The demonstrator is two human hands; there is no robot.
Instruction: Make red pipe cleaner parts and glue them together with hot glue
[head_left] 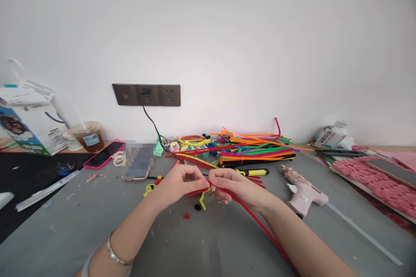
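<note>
Both of my hands meet over the middle of the grey mat, pinching a red pipe cleaner [256,219]. My left hand [185,181] is closed on one part of it, thumb against fingertips. Right beside it, my right hand [232,184] grips the same pipe cleaner, whose long tail runs down to the lower right under my forearm. The fingers hide the spot where it is held. Below them lie a bent yellow pipe cleaner piece [203,200], a small black pompom [198,207] and a red bit [187,216].
Behind my hands lies a heap of coloured pipe cleaners [256,151] with a yellow cutter [253,172] before it. A pink glue gun [305,194] rests at right. Phones, a drink cup [87,136] and a carton [32,117] stand left; a black cord [152,120] hangs from the socket.
</note>
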